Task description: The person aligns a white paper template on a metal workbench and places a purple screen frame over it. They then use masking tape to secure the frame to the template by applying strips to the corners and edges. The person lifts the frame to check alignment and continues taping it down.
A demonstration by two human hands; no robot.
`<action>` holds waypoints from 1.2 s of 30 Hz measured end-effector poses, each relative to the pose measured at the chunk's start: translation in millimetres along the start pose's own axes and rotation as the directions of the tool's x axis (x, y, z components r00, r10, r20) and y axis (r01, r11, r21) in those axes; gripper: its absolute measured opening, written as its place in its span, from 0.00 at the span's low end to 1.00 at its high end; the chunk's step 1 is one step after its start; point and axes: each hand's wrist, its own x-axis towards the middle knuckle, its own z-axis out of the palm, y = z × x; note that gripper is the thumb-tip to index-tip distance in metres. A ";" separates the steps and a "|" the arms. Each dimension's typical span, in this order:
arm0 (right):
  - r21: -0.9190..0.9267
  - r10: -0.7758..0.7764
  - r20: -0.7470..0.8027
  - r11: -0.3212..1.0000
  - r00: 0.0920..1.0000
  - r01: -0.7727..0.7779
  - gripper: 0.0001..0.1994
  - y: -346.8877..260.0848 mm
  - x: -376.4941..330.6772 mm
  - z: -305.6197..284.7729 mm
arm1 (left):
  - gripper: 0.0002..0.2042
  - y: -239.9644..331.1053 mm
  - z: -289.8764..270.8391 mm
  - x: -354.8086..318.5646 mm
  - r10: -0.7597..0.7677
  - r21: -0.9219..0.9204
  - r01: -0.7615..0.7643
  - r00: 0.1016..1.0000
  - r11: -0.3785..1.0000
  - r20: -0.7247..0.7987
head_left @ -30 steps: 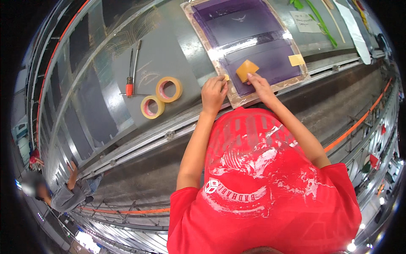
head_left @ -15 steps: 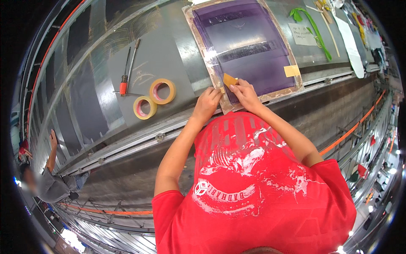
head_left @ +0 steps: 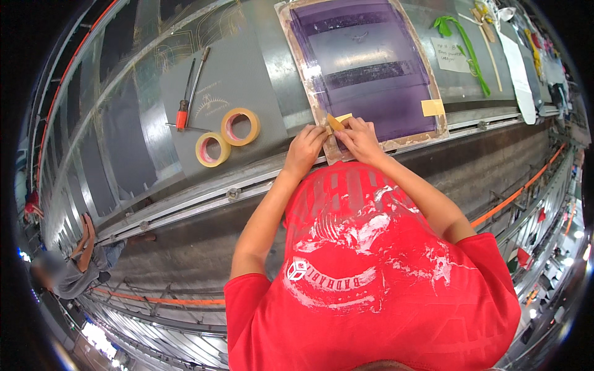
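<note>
A printing screen (head_left: 383, 102) with purple mesh and a tape-covered, worn border lies flat before me. At its near left corner, my right hand (head_left: 359, 140) pinches a piece of tan adhesive tape (head_left: 335, 122), which sticks up between the fingers. Close beside it, my left hand (head_left: 307, 147) has its fingertips pressed together at the border, on what looks like the lower end of the same tape. The fingertips partly hide that end. A yellow tape patch (head_left: 432, 107) is stuck on the screen's right border.
Left of the screen, two tape rolls (head_left: 241, 127) and a red-handled screwdriver (head_left: 182, 117) lie on a dark board. A metal rail (head_left: 247, 187) runs along the table's near edge. Green strips (head_left: 473, 59) and a handwritten note (head_left: 450, 55) lie right. Another person (head_left: 77, 272) is at far left.
My right hand has shifted slightly left and down, bringing the tape against my left fingertips. The other person's arms have moved. The whole view has shifted slightly.
</note>
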 end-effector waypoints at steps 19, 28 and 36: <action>-0.074 -0.188 0.058 0.979 0.980 0.192 0.13 3.4 9.7 -10.9 | 0.12 6.2 16.3 -6.8 -0.298 -0.110 0.285 0.946 0.952 -0.130; 0.066 -0.293 0.061 0.955 0.954 0.289 0.07 14.5 52.0 -11.3 | 0.18 5.3 33.5 -26.6 -0.781 -0.905 0.367 0.491 -0.217 0.386; 0.113 -0.320 0.153 0.946 0.935 0.305 0.08 15.3 57.2 -20.3 | 0.24 5.9 19.6 -20.5 -0.711 -0.850 0.373 0.475 -0.371 0.518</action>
